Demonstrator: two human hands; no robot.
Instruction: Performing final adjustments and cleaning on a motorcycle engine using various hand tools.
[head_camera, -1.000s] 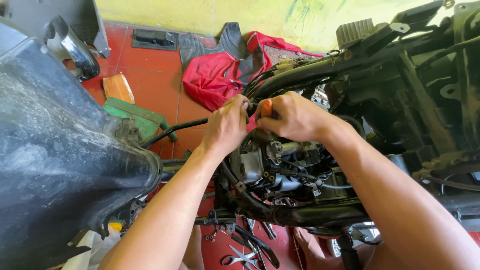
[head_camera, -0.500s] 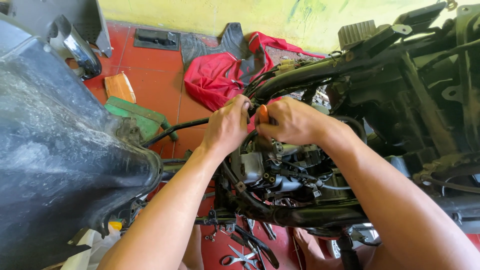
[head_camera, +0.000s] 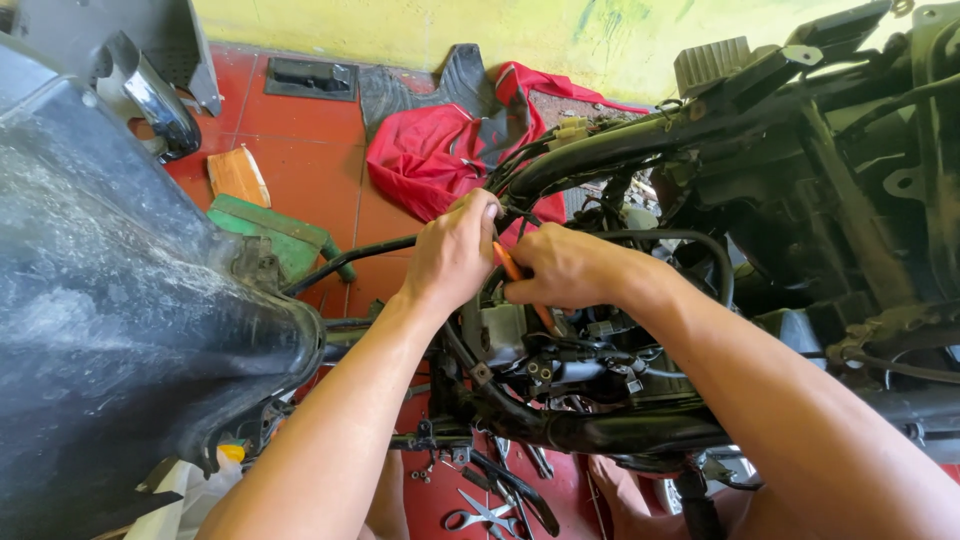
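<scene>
An orange-handled tool (head_camera: 512, 270) sits between the two hands, above the stripped motorcycle frame (head_camera: 640, 150). Its long axis slants from upper left, under the left thumb, down to the right toward the engine parts; most of it is hidden, so the tip cannot be told. The left hand (head_camera: 452, 252) is clenched, pinching at the black cable bundle (head_camera: 520, 165) with thumb and forefinger. The right hand (head_camera: 565, 268) is closed around the orange handle. A dusty black body panel (head_camera: 110, 330) fills the left side. On the red tiled floor (head_camera: 300, 160) lie a red cloth (head_camera: 440, 150), a green block (head_camera: 270, 230), and scissors (head_camera: 478, 517) below.
</scene>
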